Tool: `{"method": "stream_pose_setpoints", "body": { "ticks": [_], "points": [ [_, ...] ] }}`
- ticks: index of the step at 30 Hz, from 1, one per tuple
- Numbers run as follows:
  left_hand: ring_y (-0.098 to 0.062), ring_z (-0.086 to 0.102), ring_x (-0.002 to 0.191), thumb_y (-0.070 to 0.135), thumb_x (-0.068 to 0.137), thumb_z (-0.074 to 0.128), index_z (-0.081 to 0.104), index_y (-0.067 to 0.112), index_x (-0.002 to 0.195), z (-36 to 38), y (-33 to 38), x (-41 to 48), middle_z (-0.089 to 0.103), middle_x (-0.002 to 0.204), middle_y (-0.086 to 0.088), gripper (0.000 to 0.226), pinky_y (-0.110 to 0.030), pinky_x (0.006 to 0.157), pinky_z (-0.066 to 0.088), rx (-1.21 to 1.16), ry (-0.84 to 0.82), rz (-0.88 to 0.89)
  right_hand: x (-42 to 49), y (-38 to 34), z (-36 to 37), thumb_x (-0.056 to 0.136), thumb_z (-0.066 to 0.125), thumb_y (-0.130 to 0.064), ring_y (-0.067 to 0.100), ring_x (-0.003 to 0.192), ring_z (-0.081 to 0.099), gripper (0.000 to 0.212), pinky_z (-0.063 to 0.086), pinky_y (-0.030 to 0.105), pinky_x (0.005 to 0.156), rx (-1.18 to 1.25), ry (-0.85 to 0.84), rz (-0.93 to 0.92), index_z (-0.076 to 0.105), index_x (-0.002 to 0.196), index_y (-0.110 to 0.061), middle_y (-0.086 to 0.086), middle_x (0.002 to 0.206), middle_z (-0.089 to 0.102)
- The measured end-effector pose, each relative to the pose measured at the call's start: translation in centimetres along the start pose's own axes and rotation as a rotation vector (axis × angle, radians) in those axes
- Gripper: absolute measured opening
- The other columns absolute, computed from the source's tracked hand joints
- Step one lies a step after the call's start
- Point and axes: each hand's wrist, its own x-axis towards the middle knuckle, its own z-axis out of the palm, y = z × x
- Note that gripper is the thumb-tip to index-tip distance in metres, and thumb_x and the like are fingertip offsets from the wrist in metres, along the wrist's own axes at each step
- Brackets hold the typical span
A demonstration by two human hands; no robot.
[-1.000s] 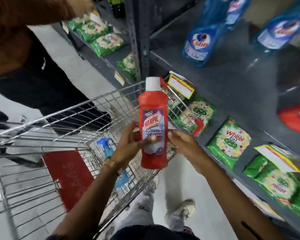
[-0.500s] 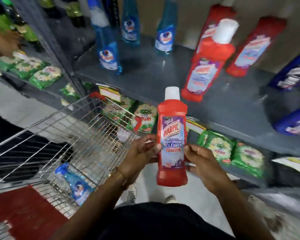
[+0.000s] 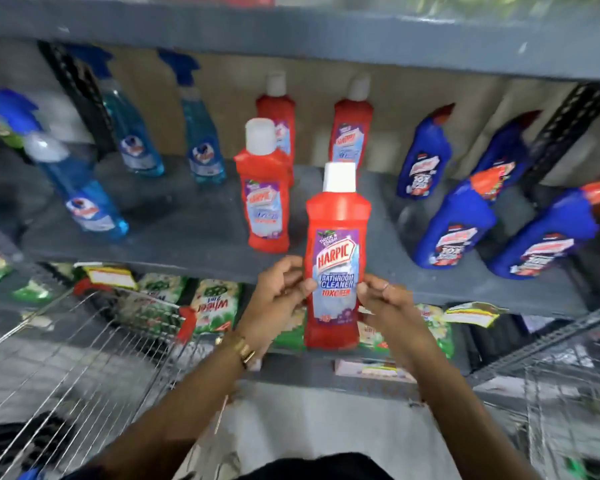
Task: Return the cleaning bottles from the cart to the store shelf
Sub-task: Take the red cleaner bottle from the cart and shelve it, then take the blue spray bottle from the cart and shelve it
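Since the earlier frames the view has turned away from the cart (image 3: 84, 344) and now faces the shelf (image 3: 194, 233) directly, and the red Harpic bottle (image 3: 336, 258) has come with it, so it is now in front of the shelf edge instead of above the wire basket. Both hands keep it upright, label toward the camera: the left hand (image 3: 278, 296) presses its curled fingers against the left side of the label, and the right hand (image 3: 385, 303) does the same on the right side, so the bottle is pinched between them at its lower half. Its bottom hangs below the shelf board, not yet resting on anything. On the shelf, three other red bottles (image 3: 265, 199) stand just behind and to the left, with blue spray bottles (image 3: 84, 188) further left and dark blue bottles (image 3: 454, 230) on the right. I judge that the bottle must be lifted a little and pushed forward into the free place beside the red ones. Whether more bottles remain in the cart cannot be told from this view.
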Motion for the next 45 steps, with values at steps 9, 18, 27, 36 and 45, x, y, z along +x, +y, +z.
{"method": "stream_pose_setpoints", "body": {
  "ticks": [9, 18, 27, 36, 45],
  "points": [
    [0.0, 0.061, 0.091, 0.012, 0.085, 0.054, 0.051, 0.024, 0.1, 3.1, -0.1, 10.4, 0.073, 0.094, 0.017, 0.02, -0.018, 0.08, 0.05, 0.129, -0.114, 0.206, 8.4, -1.2, -4.6, 0.096, 0.042, -0.005, -0.007, 0.08, 0.067, 0.028, 0.053, 0.014, 0.062, -0.022, 0.112, -0.154, 0.055, 0.12, -0.012, -0.024, 0.081, 0.074],
    [0.003, 0.064, 0.098, 0.011, 0.089, 0.054, 0.045, -0.002, 0.117, 3.3, -2.6, 13.5, 0.065, 0.108, -0.004, 0.032, -0.013, 0.083, 0.05, 0.102, -0.015, 0.247, 12.6, 1.4, -5.8, 0.093, 0.051, -0.009, 0.002, 0.095, 0.064, 0.03, 0.052, 0.043, 0.092, -0.142, 0.172, -0.203, 0.06, 0.115, -0.028, -0.007, 0.108, 0.069],
    [-0.014, 0.062, 0.109, 0.023, 0.084, 0.057, 0.052, 0.019, 0.117, 3.1, -3.6, 11.8, 0.065, 0.117, -0.01, 0.033, -0.025, 0.09, 0.05, 0.054, 0.105, 0.168, 9.7, 4.6, -3.9, 0.096, 0.047, -0.032, 0.019, 0.114, 0.06, 0.035, 0.048, 0.046, 0.099, -0.28, 0.514, -0.321, 0.06, 0.124, -0.016, 0.007, 0.123, 0.064],
    [-0.028, 0.067, 0.071, 0.021, 0.093, 0.049, 0.052, 0.016, 0.11, -10.0, -5.6, -1.5, 0.066, 0.081, -0.016, 0.018, -0.037, 0.066, 0.058, 0.113, 0.471, 0.104, 0.3, 9.4, 12.8, 0.093, 0.036, -0.042, 0.01, 0.07, 0.046, 0.038, 0.038, 0.029, 0.067, -0.429, 0.081, -0.218, 0.051, 0.078, -0.01, 0.002, 0.074, 0.052],
    [-0.027, 0.054, 0.064, 0.009, 0.089, 0.057, 0.044, 0.013, 0.105, -30.1, -19.9, -21.7, 0.057, 0.078, -0.023, 0.021, -0.029, 0.056, 0.045, 0.223, 0.951, -0.71, -0.4, 15.4, 33.2, 0.09, 0.044, -0.025, 0.035, 0.074, 0.063, 0.03, 0.039, 0.037, 0.068, -0.964, -0.695, -0.435, 0.065, 0.083, -0.005, 0.018, 0.078, 0.069]
  ]
}}
